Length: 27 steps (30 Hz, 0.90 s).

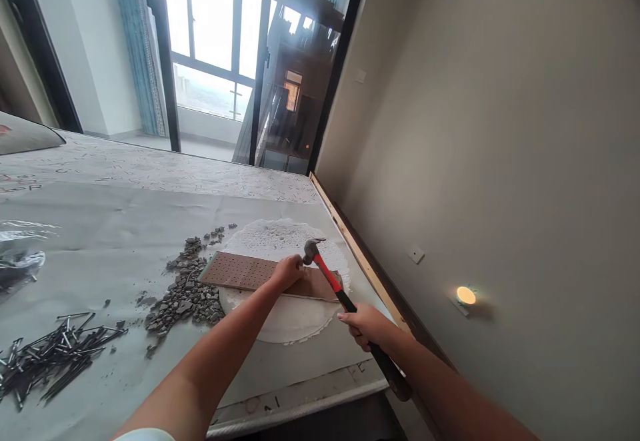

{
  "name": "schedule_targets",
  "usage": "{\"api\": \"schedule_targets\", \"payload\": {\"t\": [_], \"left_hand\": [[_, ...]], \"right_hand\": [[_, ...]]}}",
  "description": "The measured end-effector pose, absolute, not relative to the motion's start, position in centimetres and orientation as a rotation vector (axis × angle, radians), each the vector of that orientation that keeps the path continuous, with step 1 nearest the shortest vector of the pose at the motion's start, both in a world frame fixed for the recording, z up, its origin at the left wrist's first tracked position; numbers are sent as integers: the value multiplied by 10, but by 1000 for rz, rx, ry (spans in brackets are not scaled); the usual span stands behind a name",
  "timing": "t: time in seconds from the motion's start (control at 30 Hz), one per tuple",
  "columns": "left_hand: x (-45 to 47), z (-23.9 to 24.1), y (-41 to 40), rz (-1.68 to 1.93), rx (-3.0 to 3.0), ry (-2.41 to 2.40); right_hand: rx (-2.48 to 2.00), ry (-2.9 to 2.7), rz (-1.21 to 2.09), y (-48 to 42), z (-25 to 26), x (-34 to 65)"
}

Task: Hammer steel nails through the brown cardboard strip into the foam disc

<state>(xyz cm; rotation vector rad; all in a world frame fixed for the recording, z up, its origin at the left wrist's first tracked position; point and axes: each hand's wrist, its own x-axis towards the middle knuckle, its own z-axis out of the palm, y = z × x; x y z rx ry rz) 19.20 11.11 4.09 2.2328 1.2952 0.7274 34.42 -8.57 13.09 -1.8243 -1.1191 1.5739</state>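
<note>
My right hand (369, 326) is wrapped round the black grip of a claw hammer (327, 273) with a red neck. The hammer's steel head is right beside the fingers of my left hand (289, 273). Those fingers are pinched together over a brown perforated board (243, 271); anything small between them is too hidden to make out. The board lies across a round white slab (280, 324) with a crumbly edge. Grey stone chips (187, 298) are heaped against the slab's left side.
A pile of long steel nails (55, 351) lies at the lower left. Above it sits a clear plastic bag (20, 261). Pale sheeting (125, 211) covers the bed-like surface. A wooden edge strip (357, 248) and the wall (480, 148) bound the right side.
</note>
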Motion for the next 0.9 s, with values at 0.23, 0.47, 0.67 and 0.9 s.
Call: {"api": "schedule_targets", "payload": {"t": [0.23,0.47,0.67,0.9], "left_hand": [[177,46,124,963,1714,1041],[174,47,122,982,1509,995],[176,45,127,995,1521,1001],[181,41,124,961,1607,991]], "right_hand": [[-1815,-1142,1452,-82,132,342],[-1826,-1085,1572,-82,102,341],[-1824,-1073,1543,-83,113,343],[-1688,-1005,1571,-105,100,338]]}}
